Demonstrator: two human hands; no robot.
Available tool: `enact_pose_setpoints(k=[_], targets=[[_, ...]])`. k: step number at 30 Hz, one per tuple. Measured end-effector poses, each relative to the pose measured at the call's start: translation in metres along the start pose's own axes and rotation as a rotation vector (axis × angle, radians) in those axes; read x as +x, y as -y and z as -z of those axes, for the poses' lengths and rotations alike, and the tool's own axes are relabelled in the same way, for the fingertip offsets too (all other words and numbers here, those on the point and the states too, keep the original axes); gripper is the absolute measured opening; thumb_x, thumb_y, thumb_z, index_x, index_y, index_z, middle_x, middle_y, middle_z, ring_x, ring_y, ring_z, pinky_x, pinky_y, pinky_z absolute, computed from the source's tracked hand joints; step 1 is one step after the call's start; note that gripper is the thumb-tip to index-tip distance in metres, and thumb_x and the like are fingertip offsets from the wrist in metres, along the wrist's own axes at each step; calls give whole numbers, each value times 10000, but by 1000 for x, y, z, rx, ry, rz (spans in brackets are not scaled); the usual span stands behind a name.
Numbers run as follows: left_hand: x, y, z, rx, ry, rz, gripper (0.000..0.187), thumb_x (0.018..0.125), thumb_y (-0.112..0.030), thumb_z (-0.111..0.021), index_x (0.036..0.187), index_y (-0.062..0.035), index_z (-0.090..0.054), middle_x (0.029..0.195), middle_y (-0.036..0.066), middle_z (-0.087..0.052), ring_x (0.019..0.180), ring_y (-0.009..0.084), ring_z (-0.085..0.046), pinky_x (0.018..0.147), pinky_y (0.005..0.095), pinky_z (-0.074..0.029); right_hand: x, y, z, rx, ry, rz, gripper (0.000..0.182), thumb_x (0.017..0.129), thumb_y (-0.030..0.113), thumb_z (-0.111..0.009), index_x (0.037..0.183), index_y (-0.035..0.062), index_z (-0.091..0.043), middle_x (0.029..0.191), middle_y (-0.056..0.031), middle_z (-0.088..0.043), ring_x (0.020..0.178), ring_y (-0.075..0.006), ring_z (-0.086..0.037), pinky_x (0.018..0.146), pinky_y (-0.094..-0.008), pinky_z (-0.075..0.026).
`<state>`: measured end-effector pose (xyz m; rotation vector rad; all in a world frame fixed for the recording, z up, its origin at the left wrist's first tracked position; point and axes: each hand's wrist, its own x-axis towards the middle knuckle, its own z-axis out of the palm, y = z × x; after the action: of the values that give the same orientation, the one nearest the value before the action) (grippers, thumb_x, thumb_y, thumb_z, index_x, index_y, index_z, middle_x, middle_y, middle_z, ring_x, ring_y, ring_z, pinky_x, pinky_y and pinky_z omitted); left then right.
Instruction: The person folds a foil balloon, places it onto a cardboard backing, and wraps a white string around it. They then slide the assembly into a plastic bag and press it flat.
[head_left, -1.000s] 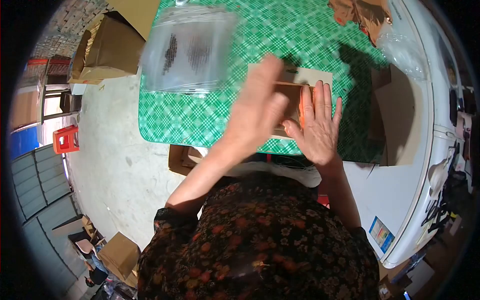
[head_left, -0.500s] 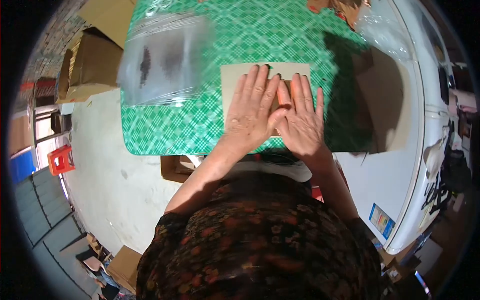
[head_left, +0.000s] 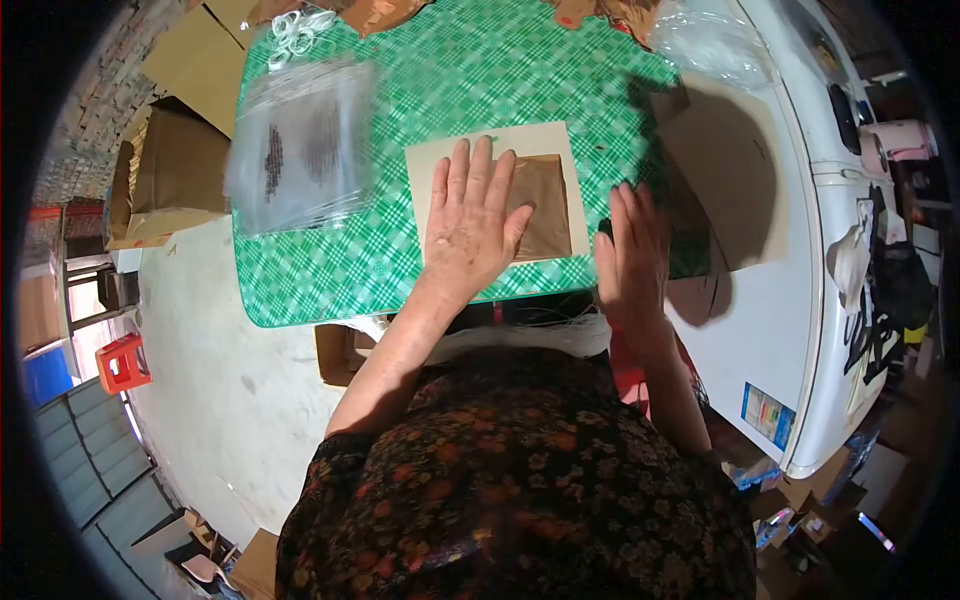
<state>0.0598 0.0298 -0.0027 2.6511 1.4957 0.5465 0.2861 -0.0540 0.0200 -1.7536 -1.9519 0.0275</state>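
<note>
My left hand lies flat with its fingers spread on a beige sheet and partly over a brown, wrapped-looking flat piece on that sheet. The sheet rests on the green checked tablecloth near the table's front edge. To the right of the sheet, my right hand is raised over the table's front edge in shadow, slightly blurred, fingers extended, holding nothing visible. What lies under my left palm is hidden.
A stack of clear plastic bags is on the table's left side, with white string behind it. Beige board lies at right beside a white fridge. Clear plastic lies back right. An open cardboard box stands left.
My right hand has lifted off the sheet and moved right, uncovering the brown piece. My left hand stays on the sheet. The whole view has shifted a little.
</note>
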Motion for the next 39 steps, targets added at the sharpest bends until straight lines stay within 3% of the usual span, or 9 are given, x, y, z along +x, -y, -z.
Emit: enact_pose_setpoints(k=[9,10,17,20,24,30,33,35,39], targets=[[-32,-27,5,-29,14,46,693,1105,-442,-534,1649,-28,-420,1715,261,-347,1598,474,-288,1294,589,-228,-102,31,-4,435,-92,-13,213,952,52,-721,1162,36,-690,988,-133,-744,860,-359,-711,746,-463,-552],[-38,-31,6,-31,21,51,692,1106,-438,-533,1650,-27,-418,1716,264,-344,1597,477,-287,1293,592,-228,-122,31,-8,453,94,-183,163,1024,70,-698,1173,3,-693,945,-115,-748,890,-242,-742,778,-367,-583],[-63,-46,8,-71,33,71,694,1107,-417,-533,1668,-35,-390,1733,258,-318,1600,483,-277,1299,599,-213,-100,60,-45,1481,367,-905,407,1085,291,-670,1359,-11,-654,1303,-107,-715,1131,-159,-681,911,-360,-584],[-67,-46,9,-84,86,88,693,1122,-406,-492,1695,-46,-344,1762,247,-265,1636,460,-214,1320,589,-176,-95,69,-58,1223,228,-565,400,1137,236,-584,1426,-38,-623,1408,-94,-661,1255,-180,-623,1089,-373,-500],[-66,-49,8,-84,185,143,681,1150,-395,-394,1726,-58,-260,1812,216,-140,1684,396,-73,1357,552,-67,-88,75,-65,884,-12,-275,537,846,-106,-753,1370,-88,-638,1255,-254,-724,1066,-404,-741,915,-425,-601],[-67,-48,12,-218,99,144,667,1148,-380,-445,1704,-38,-309,1794,244,-177,1663,456,-118,1338,562,-103,-91,69,-69,492,-47,15,538,954,-59,-683,1469,-148,-553,1444,-305,-651,1263,-374,-705,1056,-441,-566],[-67,-39,25,-448,18,162,670,1129,-364,-492,1694,-39,-337,1780,256,-204,1653,464,-144,1325,568,-144,-95,72,-86,1508,-88,-723,345,1102,38,-572,1427,-40,-659,1422,-179,-675,1256,-273,-679,1063,-374,-549],[-56,-25,33,-433,-185,194,678,1055,-336,-622,1626,-25,-427,1687,269,-361,1564,479,-319,1258,579,-275,-105,49,-105,771,-168,-103,333,1077,36,-593,1388,-60,-664,1389,-172,-680,1205,-241,-683,1020,-340,-557],[-22,60,57,-221,-483,301,561,920,-314,-778,1365,-9,-626,1327,223,-632,1201,456,-581,1000,557,-443,-74,82,-51,1141,-39,-688,182,1087,106,-579,1144,-38,-675,1111,-50,-658,927,-129,-602,825,-269,-496]])
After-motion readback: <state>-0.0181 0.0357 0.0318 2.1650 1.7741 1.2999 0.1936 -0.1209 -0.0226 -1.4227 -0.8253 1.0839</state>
